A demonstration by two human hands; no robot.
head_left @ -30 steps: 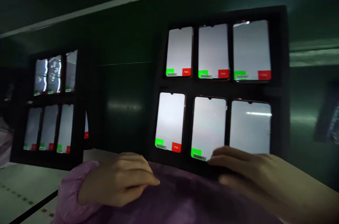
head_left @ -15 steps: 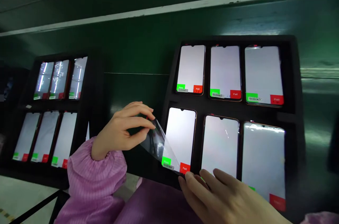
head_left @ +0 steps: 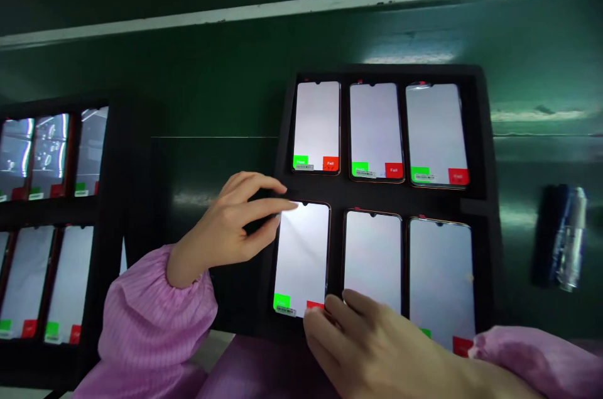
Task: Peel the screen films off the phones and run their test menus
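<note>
My left hand (head_left: 235,217) reaches to the upper left corner of a lit smartphone (head_left: 301,261), the front-left one in a black tray. Its index fingertip lies over the screen corner, with the thumb close below. A clear film seems to lie on this screen; a faint diagonal shadow crosses it, but the film's edges are hard to see. My right hand (head_left: 372,342) is curled at the phone's lower right corner, fingertips over the red "Fail" box, at the film's corner. It partly covers the neighbouring phone (head_left: 372,248).
The black tray (head_left: 377,195) holds several phones with white screens and green and red boxes. A second black tray (head_left: 101,217) of phones stands at the left. Marker pens (head_left: 572,239) lie on the green table (head_left: 211,91) at the right.
The clear film, lifted off the phone's left side earlier, has come down onto the screen. My left hand has moved to the phone's upper corner. The view has shifted right.
</note>
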